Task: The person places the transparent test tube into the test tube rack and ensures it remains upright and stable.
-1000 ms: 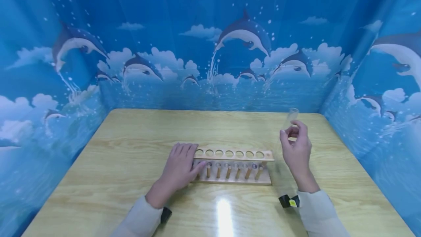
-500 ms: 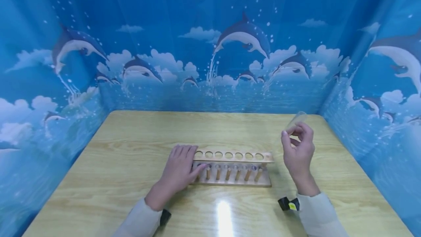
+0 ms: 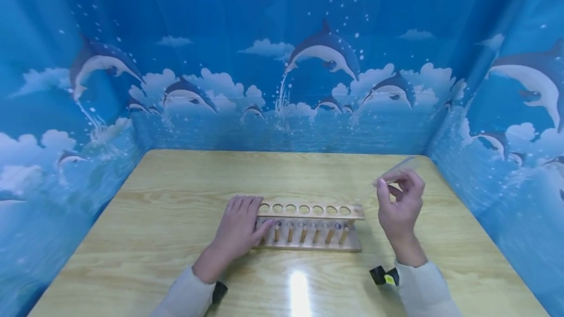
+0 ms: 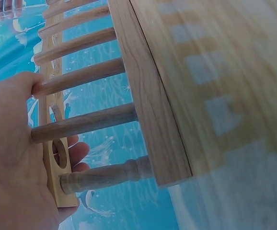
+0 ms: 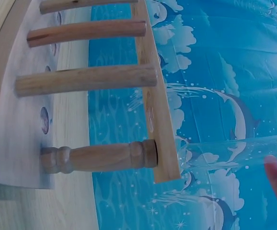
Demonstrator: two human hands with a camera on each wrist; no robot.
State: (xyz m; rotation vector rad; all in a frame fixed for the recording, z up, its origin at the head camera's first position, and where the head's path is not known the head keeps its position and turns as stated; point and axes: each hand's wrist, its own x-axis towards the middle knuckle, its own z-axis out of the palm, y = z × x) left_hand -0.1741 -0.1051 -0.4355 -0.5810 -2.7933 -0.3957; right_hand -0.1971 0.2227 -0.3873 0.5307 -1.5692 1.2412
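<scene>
A wooden test tube rack (image 3: 310,216), with a row of round holes in its top bar and upright pegs below, stands mid-table. My left hand (image 3: 238,224) grips the rack's left end. In the left wrist view its fingers (image 4: 78,153) curl behind the top bar, and the thumb lies by a peg in front. Right of the rack, above the table, my right hand (image 3: 401,204) pinches a clear test tube (image 3: 398,166) between thumb and fingers. The tube leans far over, its upper end pointing right and away. Its glass (image 5: 239,149) looks see-through in the right wrist view.
The wood-grain table (image 3: 185,175) spreads around the rack on all sides. A blue curtain (image 3: 282,126) printed with dolphins closes off the back and both sides. Glare (image 3: 299,292) shines on the table's front part.
The test tube has tipped from steeply upright to nearly level, its top swinging right. My right hand has turned and shifted slightly right. My left hand keeps its grip on the rack.
</scene>
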